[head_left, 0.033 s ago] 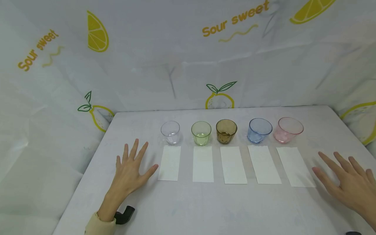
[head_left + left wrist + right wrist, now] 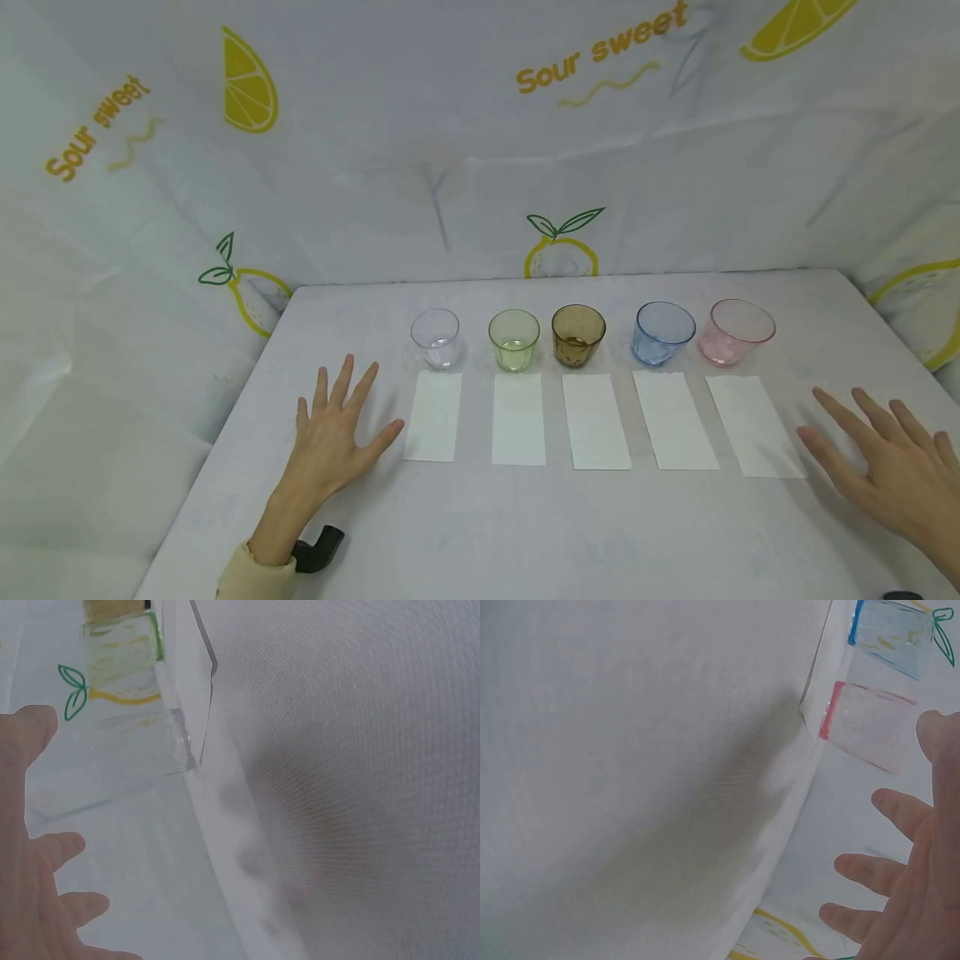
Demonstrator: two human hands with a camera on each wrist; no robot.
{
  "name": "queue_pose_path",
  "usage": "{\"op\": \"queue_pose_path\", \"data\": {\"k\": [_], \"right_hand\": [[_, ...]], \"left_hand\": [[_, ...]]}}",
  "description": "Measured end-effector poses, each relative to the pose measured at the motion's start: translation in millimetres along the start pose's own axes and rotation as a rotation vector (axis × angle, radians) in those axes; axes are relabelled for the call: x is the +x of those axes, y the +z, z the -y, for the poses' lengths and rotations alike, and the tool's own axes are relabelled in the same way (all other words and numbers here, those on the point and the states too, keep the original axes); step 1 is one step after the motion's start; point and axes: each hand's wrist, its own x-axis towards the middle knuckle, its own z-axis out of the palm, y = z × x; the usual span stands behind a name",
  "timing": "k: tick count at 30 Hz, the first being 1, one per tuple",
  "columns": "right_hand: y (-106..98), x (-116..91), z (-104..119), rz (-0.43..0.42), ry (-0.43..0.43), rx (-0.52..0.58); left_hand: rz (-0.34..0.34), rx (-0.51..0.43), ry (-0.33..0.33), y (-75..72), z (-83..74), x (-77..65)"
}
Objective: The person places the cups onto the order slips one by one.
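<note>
My left hand [image 2: 327, 446], fingers spread, hovers over the table at the left and holds nothing. Nearest to it are a clear glass cup [image 2: 436, 340] and a white paper strip [image 2: 434, 417]. My right hand [image 2: 896, 467], also spread and holding nothing, is above the table at the right, beside another paper strip [image 2: 753, 427]. Between the hands stands a row of cups: green [image 2: 514, 342], brown [image 2: 578, 337], blue [image 2: 662, 335] and pink [image 2: 736, 333]. The pink cup [image 2: 870, 726] shows beyond the right thumb in the right wrist view.
More white strips lie in front of the green [image 2: 519, 419], brown [image 2: 597, 422] and blue [image 2: 676, 421] cups. A white cloth covers the table [image 2: 480, 533]. Behind it hangs a lemon-printed curtain [image 2: 375, 208]. A black curved piece [image 2: 320, 550] is by the left wrist.
</note>
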Motion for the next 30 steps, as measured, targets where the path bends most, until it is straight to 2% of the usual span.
{"op": "queue_pose_path", "data": {"k": [5,15,24,27,30], "right_hand": [[-0.1,2.4,0.5,0.001,-0.009,0.003],[5.2,0.5,-1.5,-0.048,-0.03,0.034],[4.1,0.4,-0.5,-0.01,0.038,-0.018],[3.6,1.4,-2.3,0.001,0.022,-0.003],[2.9,2.6,-5.1,-0.026,-0.033,0.046]], "left_hand": [[-0.002,-0.008,-0.004,-0.8,1.3,-1.2],[-0.015,0.0,0.002,-1.4,2.3,-3.2],[-0.02,0.006,0.007,-2.3,0.7,-3.9],[-0.023,-0.003,0.008,-2.7,0.5,-4.2],[-0.032,-0.013,0.012,-3.3,0.2,-4.3]]}}
